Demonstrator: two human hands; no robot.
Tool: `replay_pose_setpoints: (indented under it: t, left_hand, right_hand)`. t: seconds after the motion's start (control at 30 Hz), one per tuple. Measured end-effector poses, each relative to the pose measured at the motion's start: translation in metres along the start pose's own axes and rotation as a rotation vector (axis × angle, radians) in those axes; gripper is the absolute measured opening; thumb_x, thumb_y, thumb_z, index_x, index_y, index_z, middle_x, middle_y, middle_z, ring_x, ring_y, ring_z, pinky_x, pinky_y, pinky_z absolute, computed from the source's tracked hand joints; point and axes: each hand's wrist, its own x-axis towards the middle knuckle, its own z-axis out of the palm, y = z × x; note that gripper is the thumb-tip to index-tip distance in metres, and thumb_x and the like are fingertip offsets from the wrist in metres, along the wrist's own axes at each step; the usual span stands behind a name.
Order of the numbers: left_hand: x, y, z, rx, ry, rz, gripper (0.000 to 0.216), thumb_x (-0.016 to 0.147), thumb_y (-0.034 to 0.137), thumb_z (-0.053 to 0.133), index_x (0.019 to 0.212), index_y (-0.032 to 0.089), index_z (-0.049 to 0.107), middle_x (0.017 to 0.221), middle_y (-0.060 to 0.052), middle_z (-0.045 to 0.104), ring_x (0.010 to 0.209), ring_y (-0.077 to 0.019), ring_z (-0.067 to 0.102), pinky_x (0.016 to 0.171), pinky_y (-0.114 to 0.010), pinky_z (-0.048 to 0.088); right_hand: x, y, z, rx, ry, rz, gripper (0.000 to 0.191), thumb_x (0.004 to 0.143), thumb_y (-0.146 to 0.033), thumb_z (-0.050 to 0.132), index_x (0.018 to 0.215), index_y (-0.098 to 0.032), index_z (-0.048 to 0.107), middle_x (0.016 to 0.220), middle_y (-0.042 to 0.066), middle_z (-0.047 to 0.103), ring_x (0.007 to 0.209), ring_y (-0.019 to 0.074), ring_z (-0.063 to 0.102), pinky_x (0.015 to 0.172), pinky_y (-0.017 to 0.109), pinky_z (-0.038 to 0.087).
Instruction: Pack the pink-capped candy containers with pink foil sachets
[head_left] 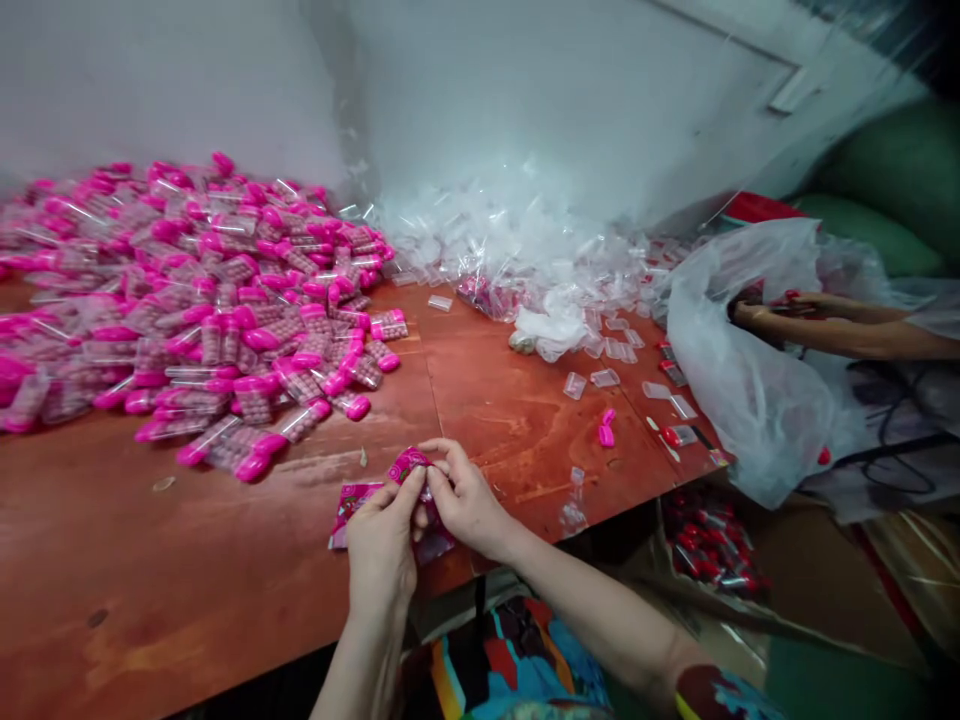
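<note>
- Left hand (pixel 381 545): thumb and fingers clamped on a pink patterned packet (pixel 407 462), held just above the tabletop (pixel 225 560), about midway along its near edge.
- Right hand (pixel 469 505): just beside the left, thumb and fingertips pinched on the same packet, partly covering it.
- Flat pink piece (pixel 346 505): on the tabletop beside the left hand, by the near edge; whether it joins the held packet, I cannot tell.
- Pink-capped containers (pixel 259 340), with small balls inside: heaped toward the far edge, left of the hands.
- Clear plastic pieces (pixel 510 230): piled along the far edge, scattering toward the right corner.
- Small bright-pink part (pixel 607 428): lying between that pile and the near edge.
- Co-worker's hands (pixel 780 308): at the mouth of a translucent bag (pixel 720 370), by the right corner.
- Red containers (pixel 716 545): below the near edge.
</note>
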Motion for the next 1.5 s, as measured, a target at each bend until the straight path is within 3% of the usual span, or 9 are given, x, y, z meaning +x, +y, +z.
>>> replay_pose_setpoints:
  t: [0.1, 0.27, 0.43, 0.53, 0.63, 0.9, 1.1, 1.2, 1.5]
  left_hand:
    - [0.006, 0.012, -0.006, -0.026, -0.055, -0.054, 0.041, 0.059, 0.046, 0.086, 0.058, 0.015, 0.059, 0.044, 0.003, 0.050, 0.040, -0.0068, 0.038, 0.039, -0.019, 0.026]
    - [0.012, 0.028, -0.027, -0.103, 0.000, -0.057, 0.039, 0.054, 0.041, 0.089, 0.055, 0.015, 0.060, 0.046, 0.001, 0.051, 0.044, -0.0082, 0.040, 0.041, -0.021, 0.029]
    - [0.007, 0.036, -0.043, -0.058, -0.005, -0.052, 0.039, 0.055, 0.042, 0.092, 0.052, 0.018, 0.061, 0.049, 0.000, 0.049, 0.049, -0.0103, 0.038, 0.041, -0.024, 0.029]
    - [0.002, 0.035, -0.046, -0.077, -0.035, -0.088, 0.036, 0.061, 0.042, 0.090, 0.053, 0.020, 0.062, 0.049, 0.000, 0.047, 0.049, -0.0113, 0.036, 0.040, -0.025, 0.028]
    - [-0.002, 0.033, -0.048, -0.151, -0.028, -0.150, 0.035, 0.066, 0.039, 0.088, 0.057, 0.019, 0.061, 0.049, 0.001, 0.047, 0.047, -0.0090, 0.035, 0.039, -0.022, 0.027]
    - [-0.020, 0.030, -0.042, -0.327, -0.053, -0.224, 0.026, 0.070, 0.019, 0.083, 0.066, 0.013, 0.057, 0.058, 0.004, 0.053, 0.041, -0.0035, 0.037, 0.036, -0.018, 0.029]
    - [-0.038, 0.018, -0.041, -0.409, -0.004, -0.204, 0.031, 0.073, 0.016, 0.082, 0.064, 0.016, 0.052, 0.058, 0.006, 0.051, 0.041, -0.0028, 0.037, 0.035, -0.017, 0.028]
    - [-0.045, 0.010, -0.039, -0.435, -0.010, -0.200, 0.031, 0.073, 0.015, 0.083, 0.067, 0.016, 0.052, 0.058, 0.006, 0.051, 0.042, -0.0032, 0.037, 0.036, -0.017, 0.029]
    - [-0.055, -0.015, -0.032, -0.355, -0.096, -0.167, 0.025, 0.080, 0.026, 0.078, 0.069, 0.015, 0.059, 0.052, 0.004, 0.052, 0.043, -0.0053, 0.040, 0.041, -0.018, 0.032]
  right_hand:
    - [0.014, -0.008, -0.005, -0.146, -0.056, -0.057, 0.034, 0.100, -0.021, 0.046, 0.134, -0.019, 0.047, 0.086, 0.002, 0.068, 0.075, 0.0142, 0.065, 0.072, 0.027, 0.051]
    - [0.075, -0.008, -0.022, -0.419, -0.417, -0.219, 0.031, 0.103, -0.022, 0.045, 0.129, -0.018, 0.061, 0.111, 0.007, 0.072, 0.095, 0.0165, 0.068, 0.085, 0.029, 0.051]
    - [0.185, 0.005, -0.029, -1.036, -0.203, -0.358, 0.048, 0.096, -0.002, 0.042, 0.140, -0.017, 0.056, 0.136, 0.015, 0.061, 0.120, 0.0247, 0.055, 0.101, 0.040, 0.046]
    - [0.228, 0.009, -0.027, -1.272, -0.317, -0.453, 0.045, 0.102, -0.012, 0.039, 0.144, -0.023, 0.053, 0.152, 0.014, 0.047, 0.131, 0.0306, 0.044, 0.098, 0.046, 0.046]
    - [0.236, 0.009, -0.030, -1.370, -0.365, -0.473, 0.044, 0.103, -0.016, 0.038, 0.145, -0.023, 0.050, 0.150, 0.016, 0.046, 0.133, 0.0326, 0.040, 0.095, 0.048, 0.044]
    - [0.154, 0.000, -0.056, -1.331, -0.399, -0.429, 0.022, 0.097, -0.023, 0.052, 0.107, -0.008, 0.064, 0.129, 0.023, 0.056, 0.120, 0.0358, 0.048, 0.102, 0.056, 0.034]
    - [0.019, -0.017, -0.053, -0.242, -0.264, -0.020, 0.032, 0.101, -0.044, 0.048, 0.116, -0.018, 0.058, 0.089, 0.004, 0.064, 0.078, 0.0166, 0.062, 0.075, 0.035, 0.054]
    - [-0.041, -0.021, -0.038, 0.180, -0.217, 0.196, 0.038, 0.094, -0.053, 0.059, 0.115, -0.021, 0.056, 0.086, 0.001, 0.063, 0.071, 0.0134, 0.062, 0.064, 0.029, 0.056]
    - [-0.084, -0.015, -0.011, 0.397, -0.078, 0.333, 0.053, 0.088, -0.045, 0.070, 0.131, -0.024, 0.047, 0.079, -0.003, 0.060, 0.065, 0.0109, 0.060, 0.050, 0.019, 0.049]
